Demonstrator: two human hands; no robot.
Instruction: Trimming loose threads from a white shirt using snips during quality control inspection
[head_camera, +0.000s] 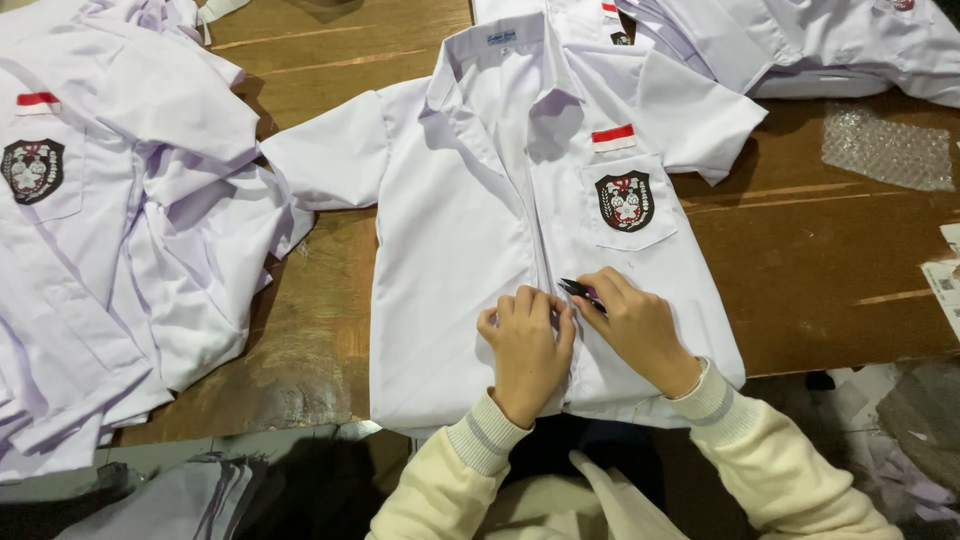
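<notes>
A white short-sleeved shirt (470, 230) lies flat, front up, on the brown wooden table (810, 250). Its chest pocket carries a dark crest badge (625, 200) below a small red-and-white patch. My left hand (527, 345) rests with curled fingers on the shirt's button line near the hem. My right hand (640, 325) sits just beside it and grips a small dark snipping tool (580, 291), whose tip points at the placket. Both wrists wear cream knit sleeves.
A heap of similar white shirts (120, 230) covers the table's left side. More shirts (800, 45) lie at the back right. A piece of bubble wrap (885, 150) and paper sheets (945, 280) sit at the right edge. Dark cloth lies under the near edge.
</notes>
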